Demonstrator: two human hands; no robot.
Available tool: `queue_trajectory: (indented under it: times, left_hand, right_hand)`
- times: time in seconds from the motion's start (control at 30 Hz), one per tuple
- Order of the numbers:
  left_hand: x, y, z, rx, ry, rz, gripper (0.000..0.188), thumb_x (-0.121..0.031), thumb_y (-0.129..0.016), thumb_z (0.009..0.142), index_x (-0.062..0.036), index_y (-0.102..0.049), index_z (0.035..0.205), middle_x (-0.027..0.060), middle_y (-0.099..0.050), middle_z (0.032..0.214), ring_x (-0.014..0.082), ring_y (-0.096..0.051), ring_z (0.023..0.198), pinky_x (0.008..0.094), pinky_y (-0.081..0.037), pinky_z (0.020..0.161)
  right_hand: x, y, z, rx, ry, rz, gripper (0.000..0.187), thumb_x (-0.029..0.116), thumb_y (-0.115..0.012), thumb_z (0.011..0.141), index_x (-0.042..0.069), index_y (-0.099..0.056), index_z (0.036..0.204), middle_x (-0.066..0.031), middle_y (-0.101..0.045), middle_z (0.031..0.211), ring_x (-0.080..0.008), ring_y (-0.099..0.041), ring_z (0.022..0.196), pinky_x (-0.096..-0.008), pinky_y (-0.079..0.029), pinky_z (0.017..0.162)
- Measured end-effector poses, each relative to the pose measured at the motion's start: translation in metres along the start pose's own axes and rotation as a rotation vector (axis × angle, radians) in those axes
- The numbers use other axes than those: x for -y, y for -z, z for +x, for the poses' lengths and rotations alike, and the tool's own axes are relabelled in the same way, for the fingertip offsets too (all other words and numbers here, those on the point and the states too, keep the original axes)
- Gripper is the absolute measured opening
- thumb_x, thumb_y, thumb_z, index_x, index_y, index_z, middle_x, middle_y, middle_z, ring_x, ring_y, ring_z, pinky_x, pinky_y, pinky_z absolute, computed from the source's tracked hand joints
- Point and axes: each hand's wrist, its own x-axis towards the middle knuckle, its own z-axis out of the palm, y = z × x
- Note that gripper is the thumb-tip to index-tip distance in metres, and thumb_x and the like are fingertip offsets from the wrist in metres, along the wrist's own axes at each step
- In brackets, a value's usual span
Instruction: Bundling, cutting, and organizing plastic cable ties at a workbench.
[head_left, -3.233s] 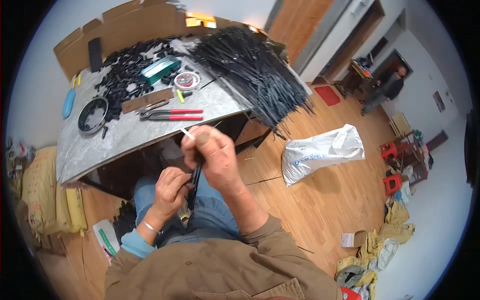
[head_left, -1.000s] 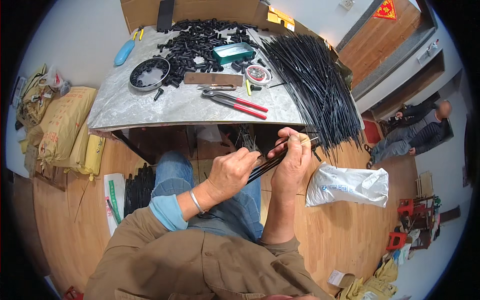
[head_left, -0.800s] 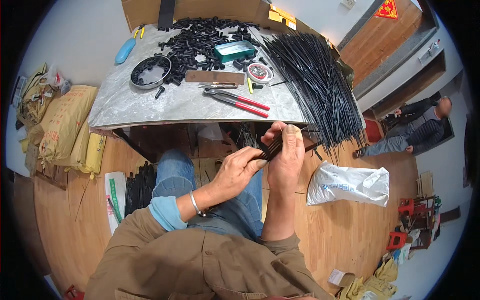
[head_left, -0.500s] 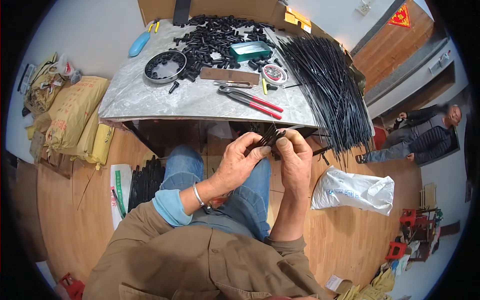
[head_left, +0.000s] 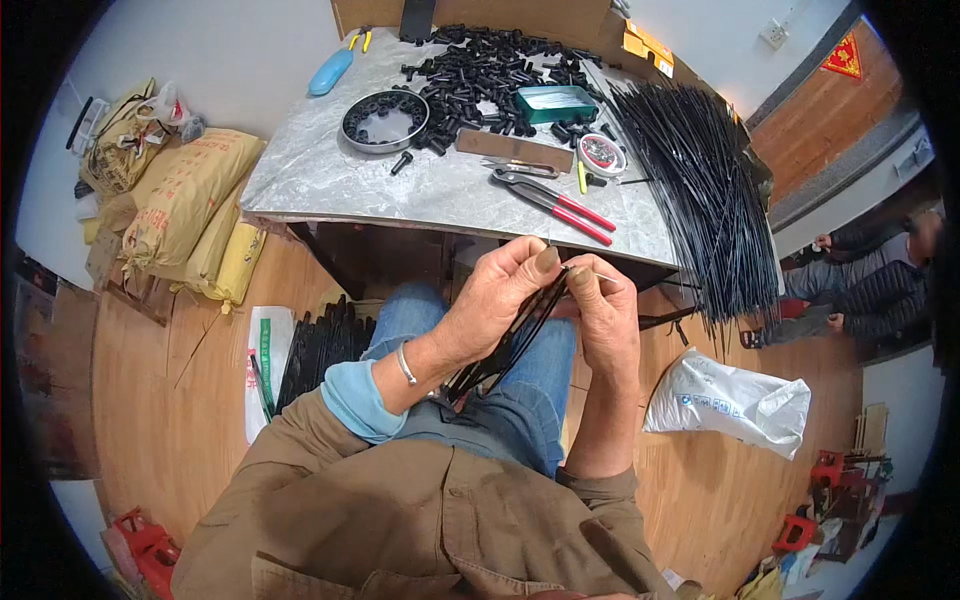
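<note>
Between and below left hand (head_left: 495, 300) and right hand (head_left: 608, 318), slim black strips (head_left: 530, 325)

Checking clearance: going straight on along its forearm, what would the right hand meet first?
The right hand would likely meet the table at its near edge, by the pliers, though the hand's height is unclear.

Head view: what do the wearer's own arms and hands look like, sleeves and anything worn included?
The left arm has a brown fabric sleeve with a light-blue cuff beyond it, then a slim, silver-coloured bangle. The left hand wears no glove. The right arm's brown sleeve ends on the forearm; the right hand is ungloved too.
</note>
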Motion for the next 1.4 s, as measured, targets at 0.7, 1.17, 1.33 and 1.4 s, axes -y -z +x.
queue_trajectory:
  times: [0.7, 1.17, 1.33, 1.4]
  left_hand:
    - [-0.009, 0.0, -0.004, 0.12, 0.094, 0.044, 0.033, -0.042, -0.056, 0.093, -0.0128, -0.052, 0.078, -0.0085, -0.044, 0.068, 0.0005, -0.035, 0.059, 0.0171, -0.027, 0.052]
    - [-0.031, -0.015, -0.017, 0.008, 0.082, 0.285, 0.032, -0.034, -0.051, 0.092, -0.0109, -0.052, 0.07, -0.0081, -0.04, 0.063, 0.0033, -0.035, 0.059, 0.0207, -0.027, 0.053]
    - [-0.023, -0.014, -0.012, 0.003, 0.045, 0.194, 0.039, -0.044, -0.054, 0.093, -0.0101, -0.054, 0.074, -0.0078, -0.042, 0.064, 0.0029, -0.036, 0.059, 0.0201, -0.029, 0.053]
    - [-0.016, -0.009, -0.01, -0.024, 0.028, 0.154, 0.04, -0.047, -0.056, 0.092, -0.0104, -0.055, 0.077, -0.0077, -0.043, 0.066, 0.0023, -0.036, 0.06, 0.0196, -0.028, 0.053]
  right_hand:
    - [-0.003, 0.015, -0.008, 0.196, -0.056, 0.09, 0.023, 0.023, -0.063, 0.09, 0.0, -0.063, 0.096, -0.005, -0.063, 0.084, -0.0128, -0.062, 0.073, -0.0262, -0.054, 0.066]
    - [0.017, 0.006, -0.008, 0.257, -0.26, 0.103, 0.022, 0.022, -0.061, 0.092, 0.0, -0.063, 0.096, -0.0039, -0.064, 0.081, -0.0118, -0.062, 0.072, -0.0259, -0.055, 0.068]
    - [0.015, -0.005, -0.015, 0.127, -0.159, 0.039, 0.02, 0.02, -0.062, 0.091, 0.0, -0.062, 0.094, -0.0032, -0.063, 0.083, -0.0102, -0.062, 0.074, -0.0258, -0.054, 0.068]
    - [0.012, -0.01, -0.019, 0.055, -0.123, 0.018, 0.019, 0.019, -0.063, 0.091, 0.0, -0.061, 0.093, -0.0028, -0.063, 0.083, -0.0093, -0.061, 0.075, -0.0256, -0.053, 0.069]
